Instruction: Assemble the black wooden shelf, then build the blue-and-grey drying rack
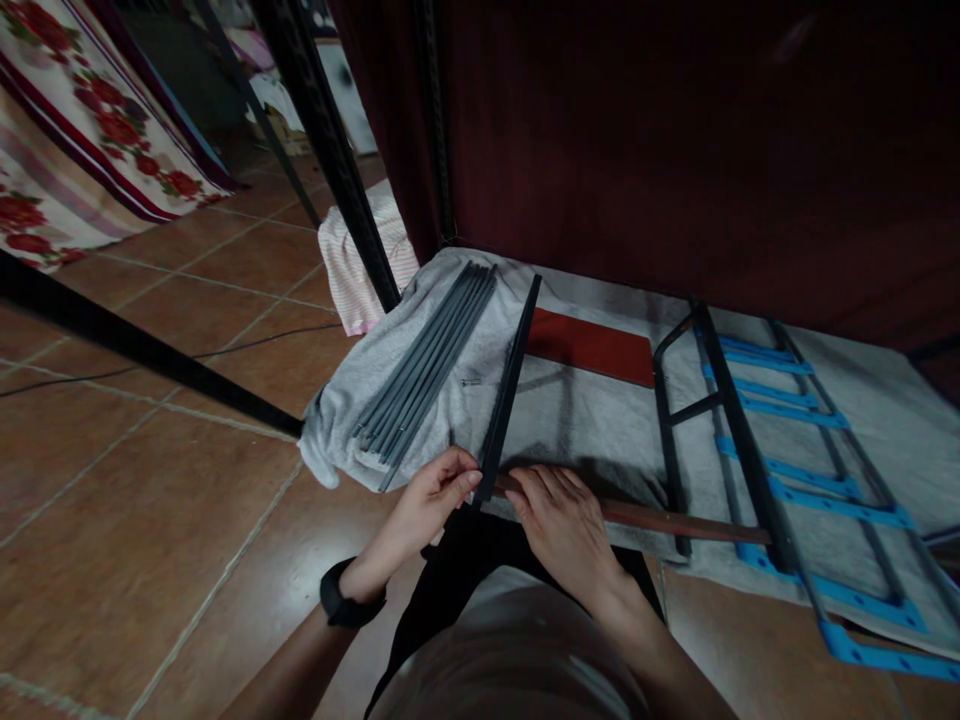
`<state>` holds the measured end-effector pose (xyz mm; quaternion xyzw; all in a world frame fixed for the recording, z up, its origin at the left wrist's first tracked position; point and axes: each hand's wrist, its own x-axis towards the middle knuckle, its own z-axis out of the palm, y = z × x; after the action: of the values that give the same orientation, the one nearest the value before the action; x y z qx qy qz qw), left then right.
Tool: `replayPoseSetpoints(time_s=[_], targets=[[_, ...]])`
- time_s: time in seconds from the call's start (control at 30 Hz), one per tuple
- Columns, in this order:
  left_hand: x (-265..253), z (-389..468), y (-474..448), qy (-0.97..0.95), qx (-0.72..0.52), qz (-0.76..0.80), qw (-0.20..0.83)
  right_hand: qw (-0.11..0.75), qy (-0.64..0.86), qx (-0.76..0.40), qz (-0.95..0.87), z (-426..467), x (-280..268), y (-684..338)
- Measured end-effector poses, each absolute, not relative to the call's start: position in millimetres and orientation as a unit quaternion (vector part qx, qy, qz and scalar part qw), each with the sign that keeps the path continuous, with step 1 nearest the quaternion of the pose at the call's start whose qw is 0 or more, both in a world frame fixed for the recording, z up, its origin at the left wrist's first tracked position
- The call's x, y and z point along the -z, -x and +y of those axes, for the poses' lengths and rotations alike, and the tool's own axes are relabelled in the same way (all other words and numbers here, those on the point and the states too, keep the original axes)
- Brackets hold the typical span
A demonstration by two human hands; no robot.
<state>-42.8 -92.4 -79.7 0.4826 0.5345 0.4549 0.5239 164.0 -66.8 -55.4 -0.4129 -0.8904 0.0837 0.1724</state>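
1. The bar (514, 385) met the slat's (675, 521) end, above the cloth (577, 420).
2. Left hand (435, 497) curled at the bar, grip unclear; right hand (564, 520) clasped the slat.
3. Both seemed stiff, light, best held near their ends.

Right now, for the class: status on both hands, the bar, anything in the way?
Left hand at near end of bar. Right hand laid over slat, beside bar. Rods left of bar, seemingly blocking neither hand.

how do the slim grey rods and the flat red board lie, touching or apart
Apart: the head view shows grey cloth and a black bar between the rods and the board.
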Motion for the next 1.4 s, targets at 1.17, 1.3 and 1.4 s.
replayPoseSetpoints(time_s=[1.17, 1.3, 1.4], targets=[[85.0, -89.7, 45.9, -0.533, -0.451, 0.495, 0.517, 0.153, 0.406, -0.09, -0.896, -63.4, 50.8, -162.0], [85.4, -88.4, 49.4, -0.585, -0.447, 0.48, 0.476, 0.15, 0.406, -0.091, -0.897, -63.7, 49.3, -161.2], [86.7, -87.5, 51.7, -0.587, -0.444, 0.477, 0.481, 0.148, 0.408, -0.088, -0.897, -63.9, 49.2, -161.1]])
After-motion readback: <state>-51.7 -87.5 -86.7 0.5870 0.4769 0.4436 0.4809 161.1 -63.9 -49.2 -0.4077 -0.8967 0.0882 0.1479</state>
